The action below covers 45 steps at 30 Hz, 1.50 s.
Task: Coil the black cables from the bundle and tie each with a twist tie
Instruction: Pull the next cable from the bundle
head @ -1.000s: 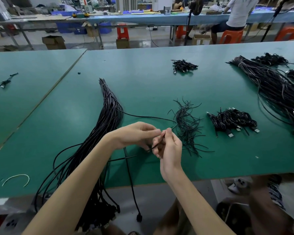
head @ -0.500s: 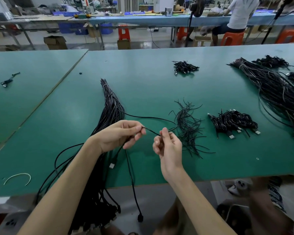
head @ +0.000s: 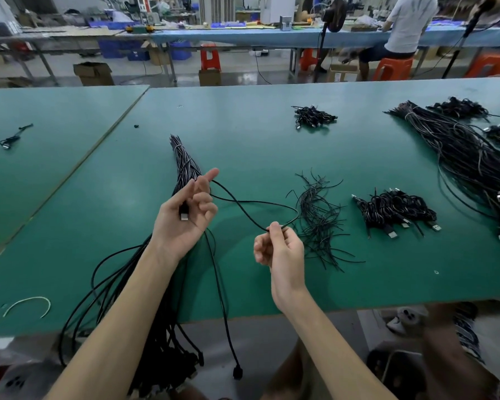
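So, our left hand [head: 185, 219] curls round the plug end of one cable [head: 236, 201], metal tip pointing down-frame toward us. Our right hand [head: 280, 249] pinches it further along. It sags left-right between them at mid-frame, beside the bundle [head: 185, 166]. Looks light, floppy and a bit springy, so we'd grab near the plug.

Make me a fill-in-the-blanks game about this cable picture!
1. The left hand holds the cable's ____.
2. The right hand pinches the same cable above a table coloured ____.
3. The tied coils lie to the ____ of the loose twist ties.

Missing words: plug; green; right.
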{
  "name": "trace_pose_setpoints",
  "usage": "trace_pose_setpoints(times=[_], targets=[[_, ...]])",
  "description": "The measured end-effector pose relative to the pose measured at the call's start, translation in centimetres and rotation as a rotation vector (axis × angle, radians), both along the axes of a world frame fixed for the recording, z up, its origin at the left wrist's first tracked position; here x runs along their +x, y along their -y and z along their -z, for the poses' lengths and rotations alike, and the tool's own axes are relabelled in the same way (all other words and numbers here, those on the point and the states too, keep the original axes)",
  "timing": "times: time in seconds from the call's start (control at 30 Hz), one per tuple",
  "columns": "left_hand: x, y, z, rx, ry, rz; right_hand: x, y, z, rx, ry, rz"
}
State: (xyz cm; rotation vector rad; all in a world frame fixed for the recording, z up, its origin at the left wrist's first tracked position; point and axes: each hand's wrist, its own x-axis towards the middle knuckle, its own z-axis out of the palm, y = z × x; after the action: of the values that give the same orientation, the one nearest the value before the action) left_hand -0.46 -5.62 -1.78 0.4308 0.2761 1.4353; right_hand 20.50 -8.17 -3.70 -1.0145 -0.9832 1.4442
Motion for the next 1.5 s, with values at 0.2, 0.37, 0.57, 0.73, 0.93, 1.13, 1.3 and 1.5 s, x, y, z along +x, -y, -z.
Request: trace_pose_setpoints(times=[0.2,0.37,0.57,0.73,0.93,1.13,1.3,1.5], targets=[[0.5,-0.6,0.3,-0.107,-0.215,-0.183,0.1,0.1,-0.2,-0.002,-0.017,-0.006],[1.0,-0.7,0.5,-0.157,-0.317,-0.234,0.0,0.0,-0.1,0.004,-0.013,0.005],[0.9,-0.5,0.3,-0.038,-0.268,-0.206,-0.1,0.0,0.0,0.015,-0.017,0.027],[0.9,-0.3,-0.1,0.042,-0.211,-0.098,-0.1,-0.1,0.1,0.026,-0.009,0.028],[1.7,-0.4,0.1,-0.033,-0.268,-0.198,0.0,0.0,0.3,0.05,0.003,0.035],[1.3,-0.7,0.7,-0.204,-0.248,-0.429,0.1,-0.1,0.3,0.102,-0.017,0.045],[1.5,-0.6,0.9,-0.181,-0.303,-0.466,0.2,0.0,0.2,0.111,-0.036,-0.016],[2.0,-0.5,0.9,-0.1,-0.468,-0.424,0.3,0.1,0.1,0.128,0.001,-0.064]])
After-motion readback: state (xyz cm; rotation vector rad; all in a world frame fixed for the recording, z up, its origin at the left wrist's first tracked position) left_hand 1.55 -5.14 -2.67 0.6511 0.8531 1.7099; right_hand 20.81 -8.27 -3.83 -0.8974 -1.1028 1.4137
